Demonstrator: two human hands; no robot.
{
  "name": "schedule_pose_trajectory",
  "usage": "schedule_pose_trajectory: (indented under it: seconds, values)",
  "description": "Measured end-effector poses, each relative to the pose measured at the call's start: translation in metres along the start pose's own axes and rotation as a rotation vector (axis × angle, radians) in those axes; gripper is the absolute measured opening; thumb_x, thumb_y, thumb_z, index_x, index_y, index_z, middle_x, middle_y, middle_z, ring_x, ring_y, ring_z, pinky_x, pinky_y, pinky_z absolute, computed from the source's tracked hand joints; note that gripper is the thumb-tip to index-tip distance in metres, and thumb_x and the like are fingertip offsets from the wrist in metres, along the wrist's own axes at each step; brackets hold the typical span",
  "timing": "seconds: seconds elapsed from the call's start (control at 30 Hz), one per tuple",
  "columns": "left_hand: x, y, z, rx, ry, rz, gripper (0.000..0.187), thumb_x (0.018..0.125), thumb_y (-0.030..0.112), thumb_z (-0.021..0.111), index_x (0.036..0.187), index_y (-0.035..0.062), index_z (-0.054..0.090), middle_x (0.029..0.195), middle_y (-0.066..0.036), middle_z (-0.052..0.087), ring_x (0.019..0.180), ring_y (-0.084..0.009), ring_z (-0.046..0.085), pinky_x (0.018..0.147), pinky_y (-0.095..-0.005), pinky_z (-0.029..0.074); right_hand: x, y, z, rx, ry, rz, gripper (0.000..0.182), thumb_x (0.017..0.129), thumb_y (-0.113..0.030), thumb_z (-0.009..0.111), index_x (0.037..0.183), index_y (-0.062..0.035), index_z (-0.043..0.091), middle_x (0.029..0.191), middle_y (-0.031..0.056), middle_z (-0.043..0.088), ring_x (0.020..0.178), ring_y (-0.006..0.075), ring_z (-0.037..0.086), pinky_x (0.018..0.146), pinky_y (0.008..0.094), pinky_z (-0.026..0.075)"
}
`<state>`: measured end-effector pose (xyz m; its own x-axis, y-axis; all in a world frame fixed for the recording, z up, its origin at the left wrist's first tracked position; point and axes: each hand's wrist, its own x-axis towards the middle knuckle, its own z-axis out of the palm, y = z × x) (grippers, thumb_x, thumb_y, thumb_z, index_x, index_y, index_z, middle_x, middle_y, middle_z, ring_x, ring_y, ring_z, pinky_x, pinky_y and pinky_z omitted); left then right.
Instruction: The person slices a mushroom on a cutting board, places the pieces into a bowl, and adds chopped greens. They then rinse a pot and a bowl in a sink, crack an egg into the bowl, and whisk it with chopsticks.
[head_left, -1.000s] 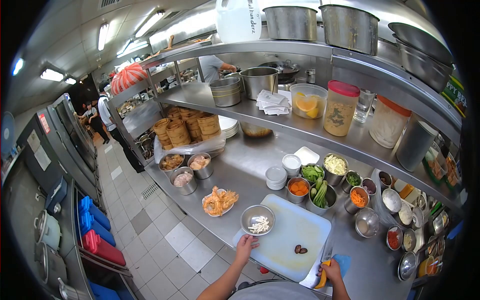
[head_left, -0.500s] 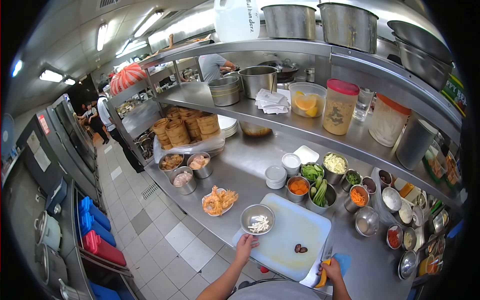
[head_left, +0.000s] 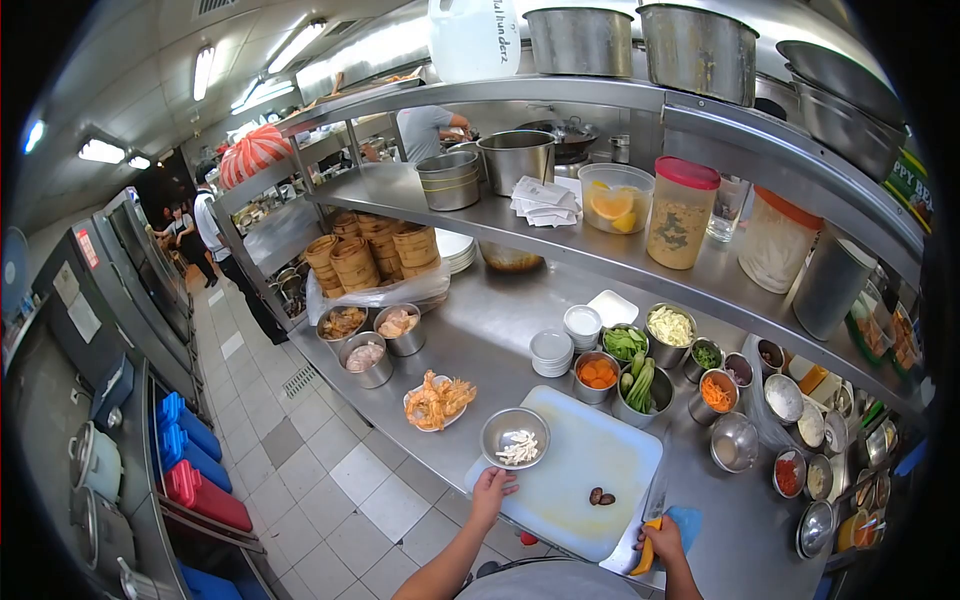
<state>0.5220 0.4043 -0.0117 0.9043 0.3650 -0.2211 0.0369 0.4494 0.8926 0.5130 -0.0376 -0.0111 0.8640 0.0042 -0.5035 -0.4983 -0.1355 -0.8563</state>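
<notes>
The left hand (head_left: 490, 492) is held by the near rim of the bowl (head_left: 507, 422); whether the rim is gripped cannot be told. Over the left edge of the board (head_left: 555, 485), the bowl could be tipped by a knock and the white strips (head_left: 518, 450) spilled. The dark pieces (head_left: 597, 496), loose towards the right, could be rolled off if bumped. The knife (head_left: 656, 497) is gripped in the right hand (head_left: 660, 543); fingers could be cut by a slip.

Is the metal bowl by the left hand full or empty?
Partly filled: white pieces lie in the bowl, with bare metal around them.
</notes>
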Motion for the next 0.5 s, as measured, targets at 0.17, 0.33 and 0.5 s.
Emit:
schedule_pose_trajectory:
  seconds: [0.17, 0.33, 0.5]
  values:
    - [-0.001, 0.001, 0.001, -0.003, 0.002, 0.008, 0.021, 0.108, 0.019, 0.054, 0.12, 0.0016, 0.057, 0.117, -0.011, 0.065, 0.109, -0.0224, 0.066, 0.09, -0.0426, 0.062, 0.004, 0.005, -0.003, -0.004, -0.009, -0.01, 0.017, 0.093, 0.0, 0.063, 0.108, 0.0009, 0.053, 0.082, 0.0133, 0.067, 0.061, 0.0254, 0.068, 0.056, 0.0395, 0.061]
    - [0.001, -0.002, -0.003, 0.193, 0.015, 0.058, 0.022, 0.108, 0.022, 0.056, 0.105, 0.0008, 0.061, 0.087, -0.006, 0.066, 0.08, -0.015, 0.065, 0.073, -0.0303, 0.055, 0.013, 0.016, -0.007, -0.063, -0.088, -0.121, 0.02, 0.093, 0.0, 0.064, 0.109, -0.0028, 0.052, 0.076, 0.0097, 0.064, 0.059, 0.0221, 0.065, 0.051, 0.0373, 0.056]
    - [-0.003, -0.021, 0.003, 0.267, -0.134, 0.154, 0.013, 0.105, 0.016, 0.061, 0.103, 0.0038, 0.064, 0.081, 0.001, 0.06, 0.072, -0.0075, 0.056, 0.065, -0.0247, 0.046, -0.003, 0.009, 0.004, -0.063, 0.107, -0.089, 0.017, 0.092, -0.009, 0.067, 0.103, -0.0074, 0.054, 0.072, 0.0037, 0.058, 0.055, 0.0159, 0.058, 0.048, 0.0333, 0.052]
